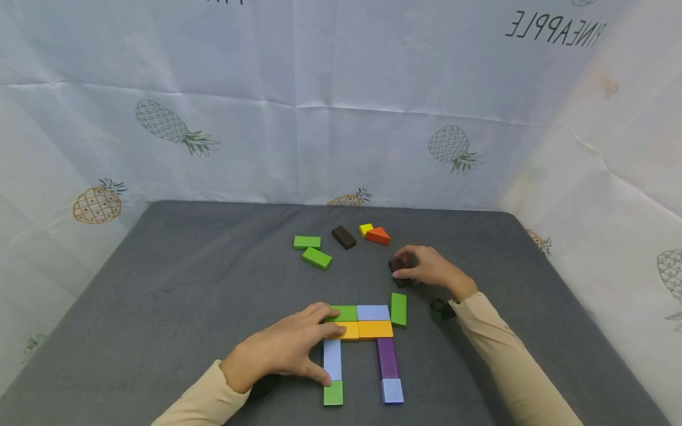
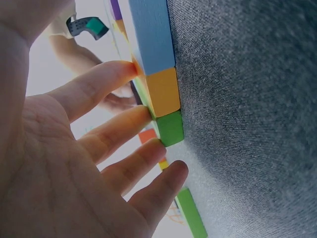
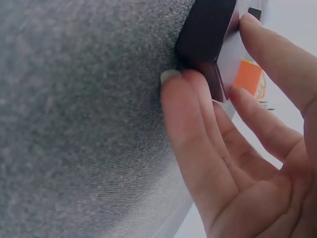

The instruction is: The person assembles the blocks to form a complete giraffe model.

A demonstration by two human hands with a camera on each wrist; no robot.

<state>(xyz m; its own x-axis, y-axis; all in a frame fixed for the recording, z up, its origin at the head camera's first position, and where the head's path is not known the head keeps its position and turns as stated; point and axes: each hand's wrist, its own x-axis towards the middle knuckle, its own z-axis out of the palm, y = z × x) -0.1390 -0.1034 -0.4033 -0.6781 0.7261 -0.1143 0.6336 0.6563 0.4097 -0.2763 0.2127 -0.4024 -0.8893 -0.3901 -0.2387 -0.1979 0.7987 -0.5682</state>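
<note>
Fingers and thumb of my right hand (image 1: 428, 266) pinch a dark brown block (image 1: 398, 265) on the table, right of centre. In the right wrist view this block (image 3: 208, 34) shows close up between the fingers. My left hand (image 1: 285, 346) lies spread with its fingertips resting on a flat layout of blocks. Beneath those fingers are a green block (image 1: 347, 312) and a yellow-orange block (image 1: 348, 331). Its thumb touches the joint of a light blue block (image 1: 332, 361) and a green end block (image 1: 333, 395). A purple block (image 1: 388, 359) and another light blue block (image 1: 392, 391) form the right leg.
Beyond the layout lie two green blocks (image 1: 317, 258), another dark brown block (image 1: 344, 237), a yellow piece (image 1: 365, 229) and an orange-red triangular block (image 1: 378, 236). A green block (image 1: 398, 309) stands angled at the layout's upper right. A pineapple-print cloth (image 1: 256, 148) hangs behind the grey table (image 1: 186, 284).
</note>
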